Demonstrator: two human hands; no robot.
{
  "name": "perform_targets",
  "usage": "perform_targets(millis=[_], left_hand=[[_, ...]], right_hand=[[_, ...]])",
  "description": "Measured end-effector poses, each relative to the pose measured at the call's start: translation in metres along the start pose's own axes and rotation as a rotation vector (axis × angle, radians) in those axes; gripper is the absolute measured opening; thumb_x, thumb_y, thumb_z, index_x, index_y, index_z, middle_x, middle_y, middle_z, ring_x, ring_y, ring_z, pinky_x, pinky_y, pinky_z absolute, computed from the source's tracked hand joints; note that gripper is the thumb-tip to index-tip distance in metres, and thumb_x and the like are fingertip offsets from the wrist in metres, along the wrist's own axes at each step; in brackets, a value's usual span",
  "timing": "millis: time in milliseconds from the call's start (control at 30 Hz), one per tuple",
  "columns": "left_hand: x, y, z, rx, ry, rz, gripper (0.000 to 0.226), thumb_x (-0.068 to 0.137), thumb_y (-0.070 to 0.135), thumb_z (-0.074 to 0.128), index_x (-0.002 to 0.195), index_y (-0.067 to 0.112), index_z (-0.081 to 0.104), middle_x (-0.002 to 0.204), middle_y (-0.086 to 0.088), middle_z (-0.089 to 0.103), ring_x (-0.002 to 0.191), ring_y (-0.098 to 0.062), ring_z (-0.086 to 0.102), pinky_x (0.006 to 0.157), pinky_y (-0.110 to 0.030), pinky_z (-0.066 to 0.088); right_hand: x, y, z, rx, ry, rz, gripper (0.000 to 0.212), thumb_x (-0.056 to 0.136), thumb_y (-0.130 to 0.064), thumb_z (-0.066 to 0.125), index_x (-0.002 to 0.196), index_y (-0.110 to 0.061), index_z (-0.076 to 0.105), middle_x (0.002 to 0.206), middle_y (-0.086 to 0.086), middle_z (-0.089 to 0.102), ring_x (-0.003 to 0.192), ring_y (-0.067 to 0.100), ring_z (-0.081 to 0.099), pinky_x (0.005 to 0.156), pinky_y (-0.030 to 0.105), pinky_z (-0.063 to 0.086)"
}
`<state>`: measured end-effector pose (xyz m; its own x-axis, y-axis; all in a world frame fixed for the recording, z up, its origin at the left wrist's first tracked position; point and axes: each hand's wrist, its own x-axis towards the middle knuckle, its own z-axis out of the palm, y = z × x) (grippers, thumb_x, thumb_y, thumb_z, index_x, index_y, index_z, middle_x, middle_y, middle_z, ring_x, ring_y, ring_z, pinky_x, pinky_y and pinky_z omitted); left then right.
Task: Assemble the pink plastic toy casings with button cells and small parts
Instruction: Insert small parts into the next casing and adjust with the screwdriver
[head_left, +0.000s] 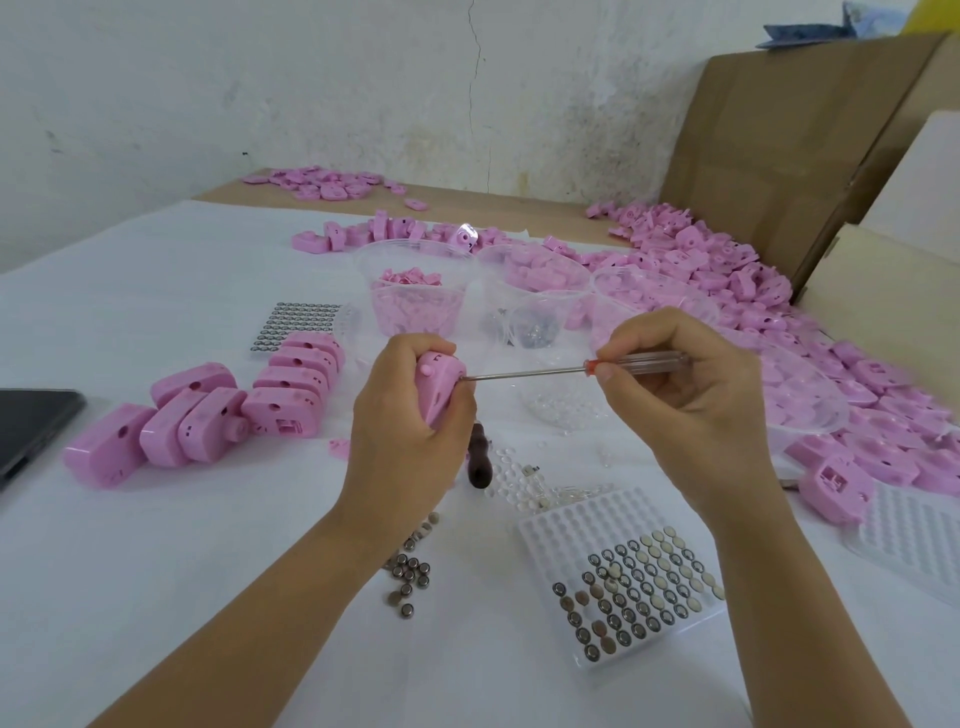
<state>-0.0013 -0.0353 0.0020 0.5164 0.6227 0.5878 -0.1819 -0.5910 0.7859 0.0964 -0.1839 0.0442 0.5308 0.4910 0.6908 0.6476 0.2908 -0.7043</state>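
Several clear cups (415, 312) behind screwdriver (524, 373)

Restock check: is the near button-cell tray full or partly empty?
Partly empty. The button-cell tray has bare pockets across its far rows; button cells fill only the near rows.

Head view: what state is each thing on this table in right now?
Left hand, gripping a pink casing.
Right hand, pinching the screwdriver.
Screwdriver, level, tip against the casing.
Button cell tray, partly filled.
Loose button cells, scattered left of the tray.
Clear cup, holding small pink parts.
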Motion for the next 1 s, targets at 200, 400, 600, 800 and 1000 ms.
perform_targets(millis=[200,400,600,800,1000], left_hand=[[0.0008,0.0012,-0.0012,-0.006,0.019,-0.016,0.035,0.084,0.011,0.066,0.088,0.039,0.045,0.085,0.015,0.053,0.071,0.006,0.052,0.057,-0.004,0.039],[0.0019,-0.0014,-0.0018,0.035,0.044,-0.004,0.027,0.084,0.011,0.064,0.096,0.028,0.048,0.086,0.015,0.052,0.072,-0.005,0.053,0.058,-0.007,0.041],[0.0048,-0.0004,-0.0052,0.103,0.108,0.034,0.029,0.081,0.007,0.065,0.095,0.025,0.046,0.086,0.017,0.049,0.075,-0.006,0.052,0.061,-0.003,0.038],[0.0055,0.0006,-0.0067,0.136,0.11,0.062,0.03,0.082,0.008,0.067,0.095,0.024,0.045,0.085,0.019,0.046,0.075,-0.003,0.05,0.064,-0.003,0.038],[0.0094,-0.0019,-0.0097,0.142,0.127,0.051,0.029,0.082,0.005,0.065,0.096,0.021,0.045,0.086,0.019,0.045,0.077,-0.002,0.049,0.064,-0.005,0.037]], right_hand=[[0.0012,0.003,-0.0004,-0.094,-0.049,-0.099,0.027,0.077,0.007,0.06,0.084,-0.019,0.06,0.084,-0.006,0.059,0.078,0.005,0.063,0.074,0.016,0.048],[-0.0001,0.0036,0.001,-0.22,-0.009,0.054,0.006,0.083,-0.024,0.065,0.077,-0.025,0.062,0.058,-0.02,0.062,0.051,-0.001,0.057,0.049,0.007,0.04],[0.0012,0.0028,0.002,-0.095,-0.126,0.246,0.009,0.084,-0.03,0.057,0.086,-0.022,0.055,0.069,-0.023,0.062,0.053,-0.004,0.053,0.049,0.009,0.038],[0.0014,0.0014,0.0035,-0.128,-0.044,0.342,0.034,0.079,-0.044,0.052,0.064,-0.014,0.06,0.036,-0.006,0.044,0.031,0.003,0.033,0.037,0.013,0.029],[0.0019,0.0006,0.0053,-0.041,-0.184,0.342,0.004,0.088,-0.02,0.057,0.086,-0.016,0.056,0.061,-0.018,0.06,0.052,0.005,0.048,0.049,0.017,0.043]])
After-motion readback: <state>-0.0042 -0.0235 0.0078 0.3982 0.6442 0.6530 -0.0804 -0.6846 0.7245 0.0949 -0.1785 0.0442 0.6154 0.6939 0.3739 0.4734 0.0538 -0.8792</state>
